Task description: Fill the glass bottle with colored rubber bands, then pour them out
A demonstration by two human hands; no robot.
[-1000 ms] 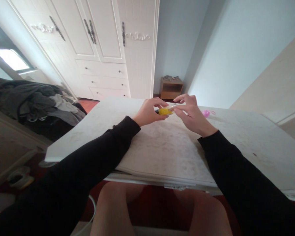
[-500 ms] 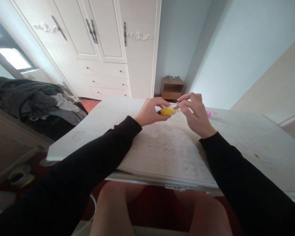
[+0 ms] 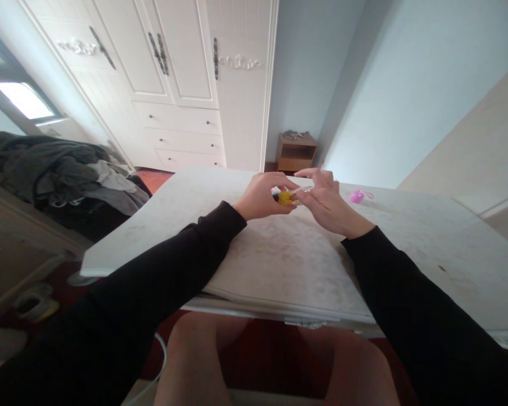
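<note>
My left hand (image 3: 266,194) is closed round a small yellow item (image 3: 285,198) with a dark end, held just above the far part of the white table. Clear, shiny plastic (image 3: 303,190) sticks out from its right side; whether it is a wrapper or part of the item I cannot tell. My right hand (image 3: 324,200) meets it from the right, thumb and fingers on the plastic, index finger raised and bent. Fingers of both hands hide much of the item. To the right of my right hand, a pink rounded object with a loop (image 3: 356,196) lies on the table.
The smudged white table (image 3: 279,259) spreads under my forearms, its near edge above my knees. Dark and grey clothes (image 3: 68,175) are heaped at the left. Beyond the table stand a white wardrobe (image 3: 186,124) and a small wooden nightstand (image 3: 296,152).
My right hand has shifted left and slightly down, closer to my left hand. Less of the yellow item shows, and the pink object has come into fuller view.
</note>
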